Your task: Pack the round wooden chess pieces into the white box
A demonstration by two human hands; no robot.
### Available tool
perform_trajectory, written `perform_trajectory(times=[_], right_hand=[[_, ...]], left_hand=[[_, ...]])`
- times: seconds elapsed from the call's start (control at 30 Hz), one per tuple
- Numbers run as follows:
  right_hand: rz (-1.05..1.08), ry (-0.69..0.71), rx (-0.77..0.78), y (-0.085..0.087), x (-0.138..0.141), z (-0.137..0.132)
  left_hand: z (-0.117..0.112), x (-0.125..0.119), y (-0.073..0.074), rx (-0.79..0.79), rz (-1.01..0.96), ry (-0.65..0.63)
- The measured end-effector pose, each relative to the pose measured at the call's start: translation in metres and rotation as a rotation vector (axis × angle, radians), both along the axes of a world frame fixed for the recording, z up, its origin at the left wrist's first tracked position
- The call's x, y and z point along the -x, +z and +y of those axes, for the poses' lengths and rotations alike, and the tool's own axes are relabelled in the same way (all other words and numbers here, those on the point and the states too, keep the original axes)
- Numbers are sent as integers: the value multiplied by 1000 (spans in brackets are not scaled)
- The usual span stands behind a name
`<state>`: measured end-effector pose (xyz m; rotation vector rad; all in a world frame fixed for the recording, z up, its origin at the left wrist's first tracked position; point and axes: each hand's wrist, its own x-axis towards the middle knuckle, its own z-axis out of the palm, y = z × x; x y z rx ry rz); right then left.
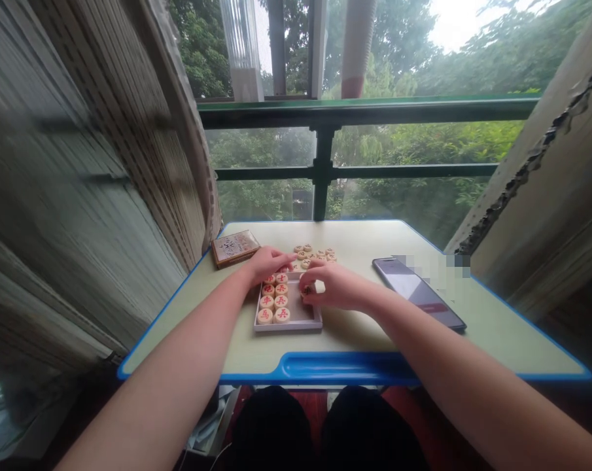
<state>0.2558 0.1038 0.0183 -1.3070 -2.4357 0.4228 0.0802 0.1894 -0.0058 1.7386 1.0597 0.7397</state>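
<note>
On a desk (pixel 359 333), the right hand (pixel 332 288) pinches a xiangqi piece (pixel 319 286) over the shallow tray (pixel 300 323). The left hand (pixel 269 261), fingers outstretched, touches loose pieces (pixel 315 254) just beyond. These wooden discs look light, rigid and smooth, best gripped by the rim.

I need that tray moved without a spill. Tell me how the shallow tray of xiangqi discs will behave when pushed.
The tray looks stiff and flat-bottomed, so it should probably slide across the smooth desk without tipping. The xiangqi discs lie flat in two columns beside bare floor, so they may drift sideways; the low rim likely keeps them in.
</note>
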Motion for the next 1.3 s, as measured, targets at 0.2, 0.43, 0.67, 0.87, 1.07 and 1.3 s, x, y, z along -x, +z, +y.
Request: perform_trajectory(times=[0.2, 0.43, 0.67, 0.87, 1.07, 1.3], right_hand=[[-22, -1, -12, 3, 1, -2], [-22, 26, -50, 4, -1, -3], [-40, 4, -55, 3, -1, -1], [-18, -23, -70, 5, -2, -1], [-30, -47, -40, 6, -1, -1], [-21, -25, -38, 4, -2, 0]], left_hand=[[6, 0, -5, -15, -65, 47], [10, 1, -9, -17, -30, 72], [10, 1, -7, -21, 10, 81], [8, 1, -7, -19, 23, 87], [9, 1, -7, -30, 34, 83], [11, 2, -9, -36, 56, 73]])
